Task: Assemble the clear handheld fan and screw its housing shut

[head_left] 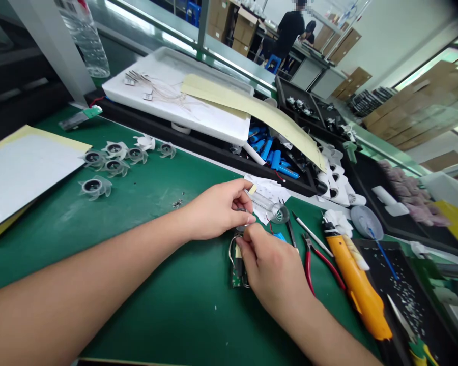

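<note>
My left hand (225, 209) is closed in a pinch, its fingertips meeting my right hand over the green mat; what they hold is hidden. My right hand (277, 262) is closed around the upper part of a small wired circuit board (236, 278). The board's green lower end and looping pale wires show below my fingers. Just beyond the hands, a clear plastic tube (265, 204) with a slotted round end lies on white paper. Part of a blue battery cell (279, 236) shows beside my right hand.
Red-handled cutters (308, 256), a pen (311, 233) and an orange electric screwdriver (356, 282) lie to the right. Clear fan impellers (114, 166) and small screws (177, 203) are at left. A white foam tray (168, 101) and blue cells stand behind. A person works far back.
</note>
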Motion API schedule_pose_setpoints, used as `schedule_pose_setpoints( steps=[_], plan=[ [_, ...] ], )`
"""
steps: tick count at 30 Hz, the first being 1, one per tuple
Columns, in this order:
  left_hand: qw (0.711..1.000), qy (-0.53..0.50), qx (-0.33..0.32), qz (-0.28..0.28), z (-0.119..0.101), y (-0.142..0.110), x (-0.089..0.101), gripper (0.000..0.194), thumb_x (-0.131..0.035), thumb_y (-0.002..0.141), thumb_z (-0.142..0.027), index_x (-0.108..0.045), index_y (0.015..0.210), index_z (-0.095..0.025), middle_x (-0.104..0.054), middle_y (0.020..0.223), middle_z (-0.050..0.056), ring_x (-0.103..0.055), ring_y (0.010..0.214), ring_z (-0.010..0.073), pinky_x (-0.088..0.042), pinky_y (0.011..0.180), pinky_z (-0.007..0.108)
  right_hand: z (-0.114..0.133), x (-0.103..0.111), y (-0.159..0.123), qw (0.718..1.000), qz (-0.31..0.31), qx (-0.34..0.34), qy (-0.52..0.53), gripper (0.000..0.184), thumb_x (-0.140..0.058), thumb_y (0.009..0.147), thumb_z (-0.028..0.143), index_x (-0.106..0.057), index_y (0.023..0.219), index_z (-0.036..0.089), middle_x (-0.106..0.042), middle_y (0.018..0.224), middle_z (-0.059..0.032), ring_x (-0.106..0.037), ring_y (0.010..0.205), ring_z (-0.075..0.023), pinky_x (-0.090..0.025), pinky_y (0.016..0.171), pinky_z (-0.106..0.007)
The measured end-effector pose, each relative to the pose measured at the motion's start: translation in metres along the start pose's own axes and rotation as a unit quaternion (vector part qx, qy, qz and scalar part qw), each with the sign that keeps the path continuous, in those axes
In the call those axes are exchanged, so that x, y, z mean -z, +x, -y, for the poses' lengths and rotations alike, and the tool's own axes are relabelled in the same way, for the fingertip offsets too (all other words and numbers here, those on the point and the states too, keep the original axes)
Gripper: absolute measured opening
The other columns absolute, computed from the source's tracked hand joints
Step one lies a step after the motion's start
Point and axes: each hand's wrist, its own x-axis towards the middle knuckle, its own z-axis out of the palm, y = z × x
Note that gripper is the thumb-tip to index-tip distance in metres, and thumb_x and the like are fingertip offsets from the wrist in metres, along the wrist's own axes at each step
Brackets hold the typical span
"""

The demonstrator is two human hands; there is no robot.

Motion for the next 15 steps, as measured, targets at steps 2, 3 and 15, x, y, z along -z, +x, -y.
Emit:
schedule_pose_setpoints(
  steps=[2,3,15],
  plan=[
    [1.0,0.002,0.0,0.002,0.0,0.0,0.001,0.043,-0.069,0.078,-0.016,-0.052,0.118,-0.018,-0.067,0.094,0.001,-0.066,0.09,0.0202,-0.052,0.084,0.038,-0.001,0.005,0.0,0.999,0.042,0.012,0.022,0.014,-0.05,0.093,0.014,-0.051,0.081,0.02,-0.062,0.066,0.0,-0.058,0.056,-0.0175,-0.028,0.054,-0.027],
    [1.0,0.002,-0.001,0.003,0.0,0.0,0.001,0.042,-0.069,0.078,-0.017,-0.052,0.117,-0.018,-0.067,0.094,0.002,-0.065,0.09,0.0204,-0.052,0.083,0.038,-0.002,0.008,0.0,0.996,0.073,0.016,0.038,0.014,-0.052,0.092,0.013,-0.051,0.081,0.02,-0.063,0.07,-0.0001,-0.058,0.059,-0.0171,-0.03,0.056,-0.027],
    [1.0,-0.003,0.015,-0.002,-0.001,-0.002,-0.002,0.048,-0.07,0.077,-0.016,-0.051,0.121,-0.016,-0.066,0.095,0.002,-0.063,0.089,0.0188,-0.052,0.083,0.036,-0.009,0.022,0.0,0.973,0.199,-0.019,0.113,0.011,-0.055,0.092,0.009,-0.058,0.095,0.019,-0.063,0.081,-0.0009,-0.057,0.075,-0.0196,-0.037,0.07,-0.03]
  ],
)
